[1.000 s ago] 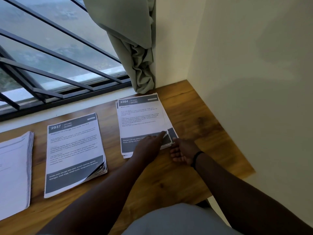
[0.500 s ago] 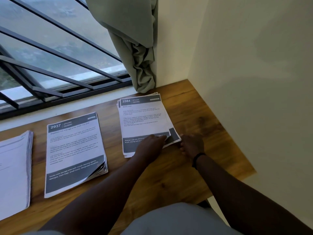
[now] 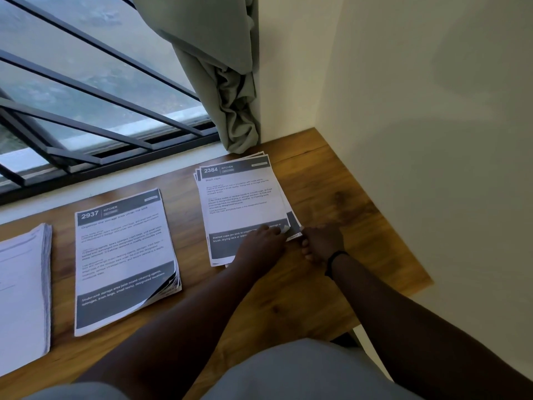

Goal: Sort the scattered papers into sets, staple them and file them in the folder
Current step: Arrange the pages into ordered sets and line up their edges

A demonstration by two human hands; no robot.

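Three paper stacks lie on a wooden desk point(image 3: 331, 203). The stack headed 2384 point(image 3: 242, 203) sits at the right, slightly fanned. My left hand point(image 3: 264, 243) rests flat on its lower right part, fingertips at the corner. My right hand point(image 3: 321, 242), with a dark wristband, touches that same lower right corner from the side; the corner is slightly lifted. The stack headed 2937 point(image 3: 121, 255) lies in the middle with curled lower right corners. A third thick white stack point(image 3: 23, 290) lies at the left edge. No stapler or folder is in view.
A barred window point(image 3: 86, 96) runs along the desk's far side, with a bunched grey curtain point(image 3: 227, 90) at its right end. A pale wall point(image 3: 418, 140) borders the desk on the right. The desk's right front corner point(image 3: 424, 281) is cut at an angle.
My right hand has moved up and left to the corner of the 2384 stack. My left hand stayed on the stack, and the sheets look a little more squared up.
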